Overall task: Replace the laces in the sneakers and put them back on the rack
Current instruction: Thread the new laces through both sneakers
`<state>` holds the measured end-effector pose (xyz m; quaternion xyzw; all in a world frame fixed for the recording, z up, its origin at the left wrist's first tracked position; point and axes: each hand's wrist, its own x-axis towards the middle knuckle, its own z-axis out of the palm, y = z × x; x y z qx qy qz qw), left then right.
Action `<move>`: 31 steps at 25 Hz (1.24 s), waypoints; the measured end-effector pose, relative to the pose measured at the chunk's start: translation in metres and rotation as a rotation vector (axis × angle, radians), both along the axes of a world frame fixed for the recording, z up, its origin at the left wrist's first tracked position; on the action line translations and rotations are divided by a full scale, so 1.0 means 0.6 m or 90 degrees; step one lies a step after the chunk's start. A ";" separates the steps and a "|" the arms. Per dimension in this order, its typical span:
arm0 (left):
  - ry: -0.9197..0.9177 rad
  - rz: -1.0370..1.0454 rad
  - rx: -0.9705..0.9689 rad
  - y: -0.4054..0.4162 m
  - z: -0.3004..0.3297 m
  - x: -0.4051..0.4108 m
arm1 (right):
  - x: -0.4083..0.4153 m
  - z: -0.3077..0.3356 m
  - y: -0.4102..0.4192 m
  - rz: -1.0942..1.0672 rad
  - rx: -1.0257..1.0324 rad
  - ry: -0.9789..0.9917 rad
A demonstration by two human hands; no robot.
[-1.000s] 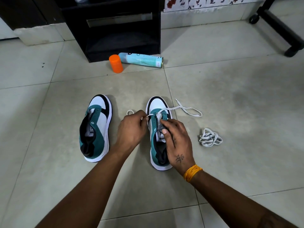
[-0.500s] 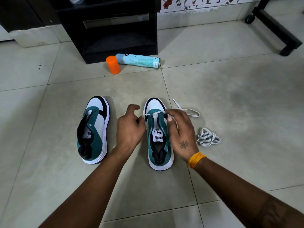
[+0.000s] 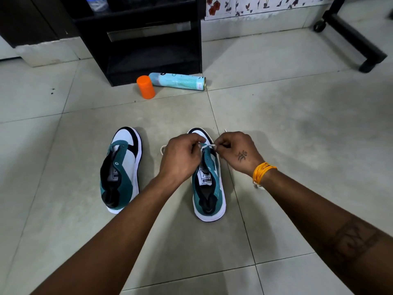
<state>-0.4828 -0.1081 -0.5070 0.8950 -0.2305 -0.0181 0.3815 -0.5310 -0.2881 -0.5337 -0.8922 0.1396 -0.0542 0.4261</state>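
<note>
Farthest left of the grip, an unlaced sneaker (image 3: 122, 167) in teal, white and black is seen standing on the tiled floor (image 3: 297, 135), toe pointing away, well apart from both hands. Beyond the grip and to its left, an orange cap (image 3: 145, 87) is set upright just beside a pale blue spray can (image 3: 177, 81) lying on its side, in front of a black rack (image 3: 148, 39).

The left hand (image 3: 180, 158) is held over the toe end of the second sneaker (image 3: 209, 188), its fingers curled and pinching a white lace (image 3: 207, 146). A short stretch of that lace is drawn taut across the lowest eyelets to the right hand (image 3: 236, 152), by which the other end is pinched between thumb and forefinger. A loop of lace is visible just left of the left hand, and a tip just beyond the right hand.

On the right wrist an orange thread band (image 3: 262, 171) is worn.
</note>
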 end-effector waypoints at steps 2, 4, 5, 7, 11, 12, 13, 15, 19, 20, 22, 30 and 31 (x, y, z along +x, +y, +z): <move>0.012 -0.071 0.003 -0.009 0.007 0.002 | -0.004 0.028 0.001 -0.026 0.167 -0.006; 0.028 -0.103 -0.026 -0.018 0.014 0.005 | -0.012 0.058 0.006 -0.048 0.278 -0.013; 0.041 -0.103 -0.049 -0.022 0.018 0.005 | -0.016 0.070 0.009 -0.051 0.305 -0.017; 0.053 -0.074 -0.080 -0.022 0.024 0.006 | -0.024 0.084 0.014 -0.051 0.322 -0.024; 0.082 0.076 -0.061 0.018 0.026 0.025 | -0.041 0.087 0.009 -0.074 0.344 -0.025; 0.112 0.088 -0.066 0.025 0.027 0.027 | -0.044 0.087 0.010 -0.073 0.350 -0.024; 0.149 0.064 -0.082 0.026 0.029 0.026 | -0.045 0.088 0.012 -0.067 0.354 -0.023; 0.229 -0.040 -0.123 0.012 0.036 0.011 | -0.041 0.091 0.021 -0.055 0.365 -0.031; 0.134 -0.070 -0.118 0.009 0.031 0.002 | -0.036 0.096 0.029 -0.055 0.351 -0.047; 0.102 -0.015 -0.083 0.023 0.026 0.012 | -0.040 0.096 0.025 -0.061 0.342 -0.043; 0.058 0.090 0.051 0.058 0.017 0.033 | -0.048 0.092 0.016 -0.072 0.336 -0.035; 0.140 -0.095 -0.106 0.017 0.044 -0.011 | -0.044 0.096 0.041 -0.046 0.356 -0.047; 0.107 -0.080 -0.089 0.016 0.044 -0.009 | -0.044 0.096 0.041 -0.046 0.357 -0.048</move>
